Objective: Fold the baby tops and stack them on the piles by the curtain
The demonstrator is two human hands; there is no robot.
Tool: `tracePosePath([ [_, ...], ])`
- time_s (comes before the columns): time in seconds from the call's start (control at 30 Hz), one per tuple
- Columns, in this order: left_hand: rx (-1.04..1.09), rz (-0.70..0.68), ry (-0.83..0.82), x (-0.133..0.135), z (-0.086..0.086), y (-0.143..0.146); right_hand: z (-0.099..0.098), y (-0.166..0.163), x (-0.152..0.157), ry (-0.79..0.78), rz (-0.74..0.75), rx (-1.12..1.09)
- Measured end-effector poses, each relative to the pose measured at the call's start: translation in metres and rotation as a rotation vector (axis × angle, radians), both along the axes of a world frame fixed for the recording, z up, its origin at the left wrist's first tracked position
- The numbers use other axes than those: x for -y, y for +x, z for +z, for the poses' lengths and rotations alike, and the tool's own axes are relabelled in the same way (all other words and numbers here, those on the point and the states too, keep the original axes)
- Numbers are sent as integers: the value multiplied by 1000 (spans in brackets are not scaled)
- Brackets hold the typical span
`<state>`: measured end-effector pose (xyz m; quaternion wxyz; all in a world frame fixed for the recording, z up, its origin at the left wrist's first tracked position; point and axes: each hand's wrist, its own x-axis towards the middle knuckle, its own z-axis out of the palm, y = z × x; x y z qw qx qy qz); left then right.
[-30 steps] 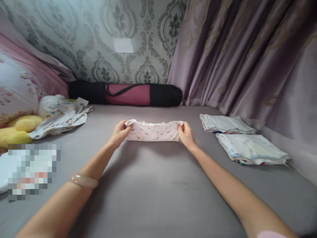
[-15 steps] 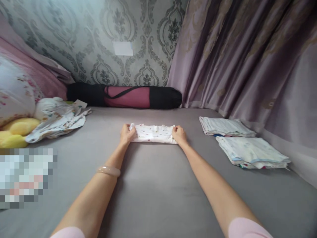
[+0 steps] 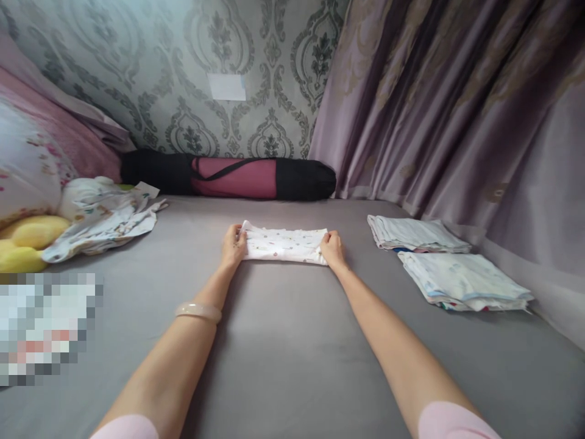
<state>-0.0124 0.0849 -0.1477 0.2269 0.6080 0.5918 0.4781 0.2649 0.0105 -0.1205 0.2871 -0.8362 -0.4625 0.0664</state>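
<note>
A white cloth with a small scattered print [image 3: 283, 244] lies folded into a wide strip on the grey bed sheet [image 3: 283, 341]. My left hand [image 3: 234, 245] is closed on its left end, fingers pinching the edge, and a bangle [image 3: 198, 312] circles that forearm. At the opposite end my right hand [image 3: 333, 249] grips the cloth's right edge, with its fingers curled. Between the two hands the cloth is stretched fairly flat. What garment or cloth it is, I cannot make out.
Two folded stacks of cloth, one farther [image 3: 418, 234] and one nearer [image 3: 464, 281], lie on the right by the curtain [image 3: 393, 122]. A black and maroon long bag [image 3: 233, 178] rests along the wall. Crumpled printed clothing [image 3: 109, 225] and a yellow plush thing [image 3: 34, 235] are at left.
The cloth's upper layer has shifted at the left end, where a corner now sticks up by my left hand. Both hands keep hold of the ends, nearly in the same places.
</note>
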Motion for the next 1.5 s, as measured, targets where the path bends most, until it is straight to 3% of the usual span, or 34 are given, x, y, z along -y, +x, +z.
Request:
tracePosePath([
  [0.33, -113, 58, -133, -2, 7, -6, 9, 6, -5, -109, 39, 25],
  [0.5, -256, 94, 35, 13, 19, -2, 26, -17, 6, -60, 145, 204],
  [0.57, -349, -13, 131, 22, 25, 6, 29, -38, 11, -13, 345, 311],
  [0.67, -479, -295, 191, 34, 29, 22, 27, -69, 15, -42, 691, 329],
  [0.73, -571, -423, 180, 41, 27, 30, 21, -82, 15, -95, 794, 316],
  [1.03, -863, -445, -36, 50, 16, 39, 2, -83, 11, -177, 798, 300],
  [1.27, -869, -432, -79, 53, 22, 41, 6, -77, 9, -213, 845, 260],
  [1.5, -855, -361, -60, 51, 20, 42, 3, -69, 8, -224, 717, 272],
])
